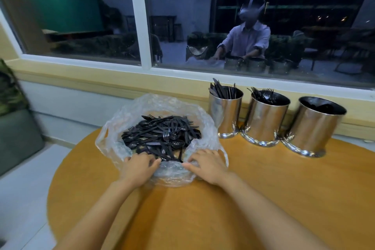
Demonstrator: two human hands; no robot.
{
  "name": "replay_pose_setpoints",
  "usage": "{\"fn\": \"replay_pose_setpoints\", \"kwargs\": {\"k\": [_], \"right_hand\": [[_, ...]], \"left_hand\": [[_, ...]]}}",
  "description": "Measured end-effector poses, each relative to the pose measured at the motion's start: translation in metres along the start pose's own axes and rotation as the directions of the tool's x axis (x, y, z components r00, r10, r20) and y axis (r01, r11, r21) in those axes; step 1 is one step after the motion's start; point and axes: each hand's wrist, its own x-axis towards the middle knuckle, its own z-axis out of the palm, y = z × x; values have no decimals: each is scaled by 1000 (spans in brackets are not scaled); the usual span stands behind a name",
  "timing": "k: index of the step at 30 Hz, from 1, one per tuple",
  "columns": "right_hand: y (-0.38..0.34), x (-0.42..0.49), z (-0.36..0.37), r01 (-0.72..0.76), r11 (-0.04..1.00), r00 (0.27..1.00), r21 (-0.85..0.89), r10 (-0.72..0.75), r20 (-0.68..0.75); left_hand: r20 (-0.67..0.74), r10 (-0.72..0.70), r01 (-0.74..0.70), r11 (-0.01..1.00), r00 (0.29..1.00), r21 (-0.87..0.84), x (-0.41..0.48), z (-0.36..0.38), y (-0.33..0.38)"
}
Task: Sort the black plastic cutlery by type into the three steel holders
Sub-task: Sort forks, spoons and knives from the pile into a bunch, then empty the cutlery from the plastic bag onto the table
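Black plastic cutlery (160,134), a mix of forks, spoons and knives, is lying heaped in a clear plastic bag (205,119) that is sitting open on a round wooden table (284,189). Both hands are working at the bag's near rim. The left hand (140,166) is bending its fingers down over the crumpled plastic at the edge of the heap; whether they are pinching a piece is impossible to tell. The right hand (207,165) is resting on the rim with fingers spread and fairly straight, thumb pointing toward the other hand, gripping nothing visible.

Three steel holders are standing in a row to the right of the bag, bases touching, below a window (182,16). The left holder (225,113) is carrying knives, the middle holder (265,119) forks, and the right holder (316,128) is showing only dark shapes inside, too dim to name.
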Motion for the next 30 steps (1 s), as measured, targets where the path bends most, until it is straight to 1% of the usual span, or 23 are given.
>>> {"fn": "replay_pose_setpoints", "kwargs": {"k": [2, 5, 10, 14, 17, 19, 22, 24, 27, 30], "right_hand": [[-5, -26, 1, -19, 999, 1000, 31, 19, -13], [-7, -68, -2, -58, 994, 995, 94, 65, -78], [16, -132, -4, -164, 979, 969, 119, 183, -167], [42, -180, -15, -314, 931, 925, 186, 345, -161], [63, -213, -24, -436, 890, 881, 137, 453, -138], [76, -228, -28, -496, 861, 845, 111, 508, -169], [85, -240, -35, -489, 861, 809, 141, 508, -295], [87, -237, -43, -444, 879, 805, 175, 477, -352], [83, -224, -53, -375, 901, 836, 219, 431, -340], [79, -201, -60, -379, 897, 853, 229, 434, -291]], "left_hand": [[-16, 4, -4, 1000, 1000, -4, -25, 2, 5], [-25, 24, -24, 1000, 999, -17, -58, 5, 20], [22, 130, -128, 989, 991, -69, -105, 12, 64], [56, 252, -248, 966, 966, -77, -136, 20, 109], [102, 349, -340, 935, 931, -98, -156, 26, 143], [136, 398, -383, 915, 907, -124, -167, 28, 162], [138, 446, -431, 894, 885, -126, -175, 24, 181], [102, 461, -449, 885, 881, -124, -171, 14, 189], [49, 452, -440, 884, 891, -158, -155, -3, 192], [10, 415, -404, 891, 910, -206, -118, -11, 190]]}}
